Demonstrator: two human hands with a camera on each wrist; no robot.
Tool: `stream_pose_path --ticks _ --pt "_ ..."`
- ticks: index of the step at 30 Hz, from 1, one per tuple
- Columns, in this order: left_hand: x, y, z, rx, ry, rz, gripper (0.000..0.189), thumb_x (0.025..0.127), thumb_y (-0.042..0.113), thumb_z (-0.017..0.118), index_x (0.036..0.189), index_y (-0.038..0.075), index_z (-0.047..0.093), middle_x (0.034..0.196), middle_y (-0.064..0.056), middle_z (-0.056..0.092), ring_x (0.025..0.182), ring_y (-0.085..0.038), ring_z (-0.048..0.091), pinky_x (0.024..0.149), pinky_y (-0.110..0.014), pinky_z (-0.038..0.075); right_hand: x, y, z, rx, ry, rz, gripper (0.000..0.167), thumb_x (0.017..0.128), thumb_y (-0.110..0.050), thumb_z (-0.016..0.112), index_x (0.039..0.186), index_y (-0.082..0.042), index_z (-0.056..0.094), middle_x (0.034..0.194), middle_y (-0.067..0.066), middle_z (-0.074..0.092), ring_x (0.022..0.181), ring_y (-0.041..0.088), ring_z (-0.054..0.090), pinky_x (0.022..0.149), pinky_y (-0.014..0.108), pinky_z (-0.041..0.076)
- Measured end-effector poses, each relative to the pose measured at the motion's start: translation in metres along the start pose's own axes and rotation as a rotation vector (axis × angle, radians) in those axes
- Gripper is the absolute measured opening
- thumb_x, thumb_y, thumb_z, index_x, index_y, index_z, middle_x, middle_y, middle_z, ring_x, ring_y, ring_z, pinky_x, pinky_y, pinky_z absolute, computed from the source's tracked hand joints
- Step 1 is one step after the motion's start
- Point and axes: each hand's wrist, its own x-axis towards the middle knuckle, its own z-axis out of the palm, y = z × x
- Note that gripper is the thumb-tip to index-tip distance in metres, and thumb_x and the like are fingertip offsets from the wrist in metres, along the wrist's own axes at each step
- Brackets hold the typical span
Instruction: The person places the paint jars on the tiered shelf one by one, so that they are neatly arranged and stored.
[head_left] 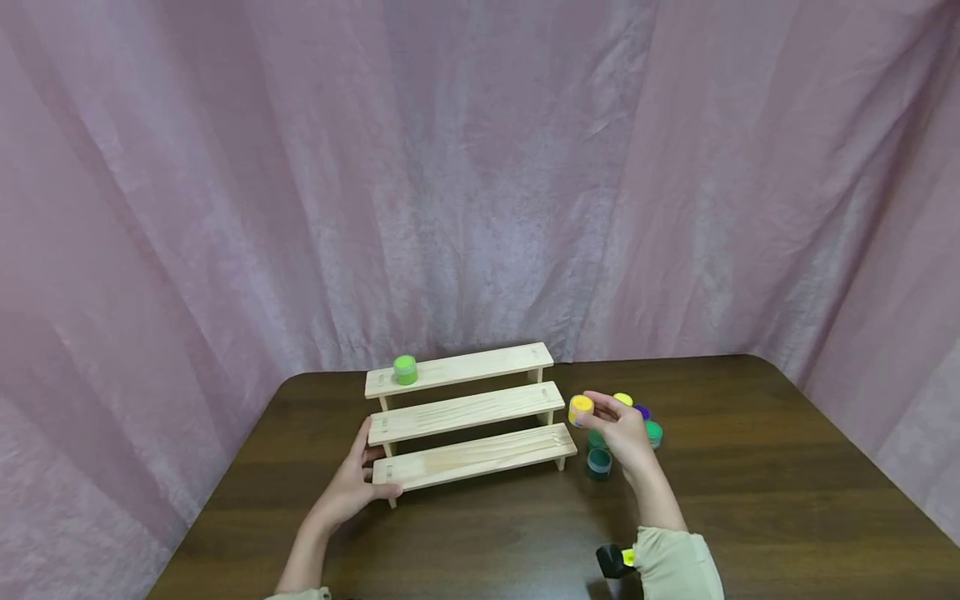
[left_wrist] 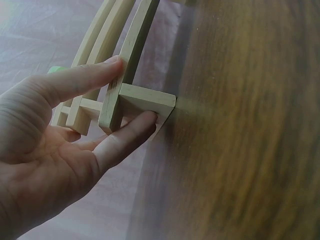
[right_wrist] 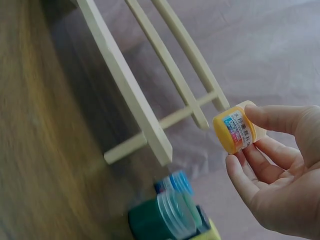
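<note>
A three-tier wooden rack [head_left: 465,412] stands on the table, turned slightly askew. My left hand [head_left: 349,493] grips its left end, the thumb on the lowest shelf's front and the fingers around the end and support [left_wrist: 145,100]. A light green paint jar [head_left: 406,372] sits near the left end of the top shelf. Just right of the rack, my right hand [head_left: 624,432] pinches a yellow-orange paint jar [right_wrist: 235,131] between thumb and fingers. This jar is held tilted in the air, its printed label showing in the right wrist view.
Below and behind my right hand stand several more jars: dark green [head_left: 598,464], green [head_left: 654,434], yellow [head_left: 622,399] and purple-blue [head_left: 642,412]. A black object [head_left: 613,562] shows beside the right sleeve. Pink curtain [head_left: 480,183] hangs behind the brown table [head_left: 765,483].
</note>
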Motion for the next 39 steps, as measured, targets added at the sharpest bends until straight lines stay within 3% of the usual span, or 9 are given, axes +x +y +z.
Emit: stream_pose_path --ticks 6,11,14,23,33,39 --pt "0.000 0.000 0.001 -0.004 0.007 -0.001 0.126 0.070 -0.005 0.082 0.158 0.019 -0.006 0.139 -0.036 0.041 0.113 -0.042 0.059 0.081 -0.038 0.053 0.002 -0.004 0.013 0.012 -0.004 -0.009 0.050 0.091 -0.015 0.069 0.136 -0.001 0.054 0.136 0.020 0.057 0.122 0.026 0.058 0.103 0.032 0.047" --pt "-0.001 -0.001 0.000 -0.004 0.012 -0.009 0.127 0.070 -0.005 0.082 0.158 0.018 -0.007 0.139 -0.036 0.041 0.114 -0.042 0.059 0.081 -0.038 0.053 0.001 -0.003 0.021 0.066 -0.021 -0.013 0.050 0.089 -0.013 0.070 0.135 0.000 0.055 0.133 0.020 0.059 0.108 0.010 0.061 0.090 0.018 0.049" --pt "-0.001 -0.002 -0.001 -0.006 0.012 -0.005 0.127 0.070 -0.006 0.082 0.158 0.018 -0.007 0.139 -0.037 0.041 0.113 -0.042 0.059 0.081 -0.037 0.053 0.001 -0.004 0.026 0.097 -0.023 -0.030 0.049 0.089 -0.011 0.069 0.134 0.002 0.055 0.131 0.021 0.060 0.104 0.007 0.061 0.083 0.013 0.048" --pt "0.000 -0.002 0.001 -0.023 0.009 0.000 0.127 0.069 -0.007 0.081 0.158 0.019 -0.007 0.139 -0.037 0.041 0.111 -0.039 0.060 0.079 -0.037 0.054 0.007 -0.013 0.042 0.101 -0.047 -0.071 0.050 0.089 -0.010 0.069 0.136 0.000 0.054 0.132 0.020 0.059 0.117 0.023 0.060 0.085 0.016 0.050" --pt "0.004 -0.001 0.005 -0.035 0.005 -0.002 0.126 0.069 -0.008 0.081 0.158 0.020 -0.005 0.139 -0.037 0.041 0.108 -0.038 0.061 0.078 -0.037 0.054 0.011 -0.026 0.066 0.171 -0.075 -0.057 0.048 0.089 -0.011 0.069 0.134 -0.005 0.057 0.133 0.017 0.059 0.118 0.021 0.058 0.090 0.018 0.049" --pt "0.004 0.000 0.004 -0.042 0.014 0.002 0.127 0.069 -0.008 0.081 0.158 0.021 -0.004 0.140 -0.037 0.041 0.107 -0.036 0.062 0.077 -0.036 0.054 0.017 -0.037 0.078 0.175 -0.065 -0.093 0.048 0.087 -0.009 0.071 0.133 -0.003 0.058 0.130 0.018 0.061 0.115 0.021 0.060 0.089 0.019 0.051"
